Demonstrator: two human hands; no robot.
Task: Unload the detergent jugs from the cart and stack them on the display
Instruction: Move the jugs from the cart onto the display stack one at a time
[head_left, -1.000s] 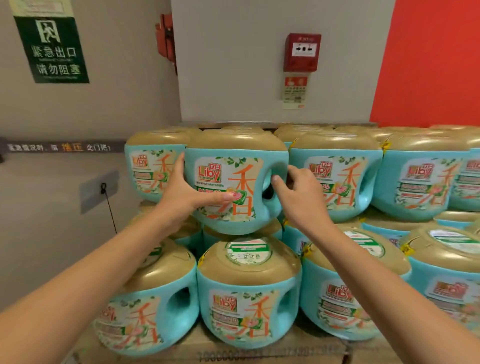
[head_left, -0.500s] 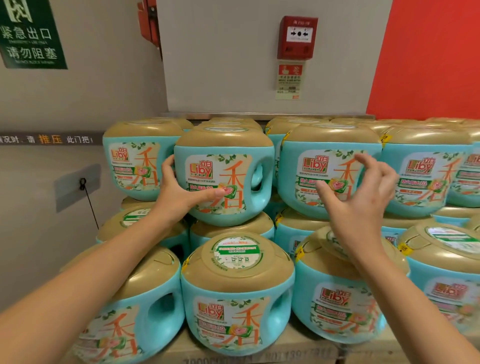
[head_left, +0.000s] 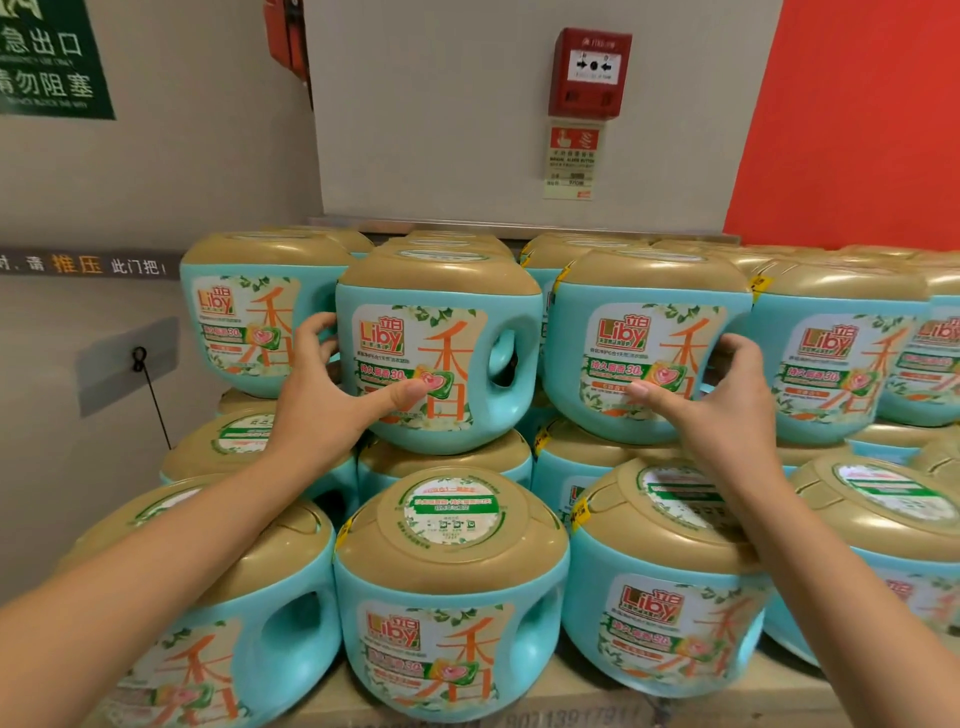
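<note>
While the left hand (head_left: 332, 387) clasps the Liby detergent jug (head_left: 441, 358) below-left of the fire alarm box (head_left: 590, 73), the right hand (head_left: 730, 397) clasps the neighbouring jug (head_left: 649, 317) directly beneath it.

Both forearms are bare right to the frame's edge. The left hand (head_left: 318, 395) and right hand (head_left: 732, 408) are ungloved, with short, plain thumbnails.

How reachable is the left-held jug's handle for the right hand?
Probably yes: the handle on the middle jug faces the right hand, nothing between, though that hand grips the neighbouring jug.
</note>
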